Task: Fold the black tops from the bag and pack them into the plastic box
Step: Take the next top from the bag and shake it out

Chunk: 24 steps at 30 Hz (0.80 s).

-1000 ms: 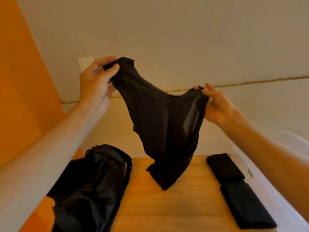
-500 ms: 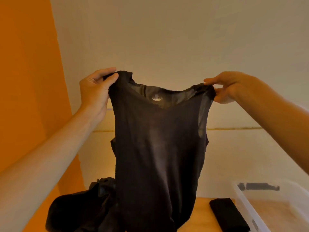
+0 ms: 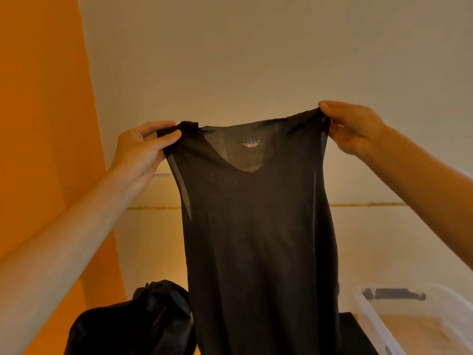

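A thin black sleeveless top (image 3: 258,239) hangs spread out in the air in front of me, neckline up, with a small label showing inside the collar. My left hand (image 3: 139,152) pinches its left shoulder strap. My right hand (image 3: 353,126) pinches the right strap, slightly higher. The black bag (image 3: 133,321) lies crumpled at the lower left. The clear plastic box (image 3: 368,313) stands at the lower right. A folded black top (image 3: 354,331) lies between the hanging top and the box, mostly hidden.
An orange wall runs along the left and a pale wall stands behind. The wooden table is almost wholly hidden by the hanging top and bag; something dark shows at the box's far end.
Both hands have raised and pulled the top apart, so it went from a bunched drape to hanging flat and full length. The view tilted upward; the table dropped out of sight.
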{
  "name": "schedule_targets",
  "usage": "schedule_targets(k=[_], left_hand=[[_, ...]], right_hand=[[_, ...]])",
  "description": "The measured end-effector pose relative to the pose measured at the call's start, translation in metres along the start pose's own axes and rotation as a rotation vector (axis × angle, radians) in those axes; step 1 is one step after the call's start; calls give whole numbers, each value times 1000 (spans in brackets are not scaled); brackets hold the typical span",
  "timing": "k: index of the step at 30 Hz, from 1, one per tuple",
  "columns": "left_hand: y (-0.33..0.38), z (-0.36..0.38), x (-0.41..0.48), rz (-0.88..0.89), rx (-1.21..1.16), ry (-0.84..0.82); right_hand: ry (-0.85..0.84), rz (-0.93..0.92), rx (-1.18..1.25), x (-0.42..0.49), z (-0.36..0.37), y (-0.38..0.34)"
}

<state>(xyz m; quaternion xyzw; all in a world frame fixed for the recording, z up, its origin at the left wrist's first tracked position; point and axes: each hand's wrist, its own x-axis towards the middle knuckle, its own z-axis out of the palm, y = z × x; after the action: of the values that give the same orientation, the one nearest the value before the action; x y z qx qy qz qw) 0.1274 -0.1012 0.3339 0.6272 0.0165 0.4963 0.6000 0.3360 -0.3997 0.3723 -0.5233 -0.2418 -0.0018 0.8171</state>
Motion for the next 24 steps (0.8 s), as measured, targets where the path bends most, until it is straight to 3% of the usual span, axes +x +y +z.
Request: schedule_targets(k=[4,7,12,18,24], left_hand=[[-3,-3,-7,135,325,0],[-5,2,-10,201,454,9],[-4,5,-7,225,489,-8],[8,5,-7,402,611,-55],[16,-12,-1,274,361,20]], right_hand=[[-77,-361,-480,-3,-11,13],[-62,-454,-566,-1,-14,20],[14,-487,-547,4,-10,28],[73,-534,-631,14,-5,19],[-191,-426,-567,7,-21,11]])
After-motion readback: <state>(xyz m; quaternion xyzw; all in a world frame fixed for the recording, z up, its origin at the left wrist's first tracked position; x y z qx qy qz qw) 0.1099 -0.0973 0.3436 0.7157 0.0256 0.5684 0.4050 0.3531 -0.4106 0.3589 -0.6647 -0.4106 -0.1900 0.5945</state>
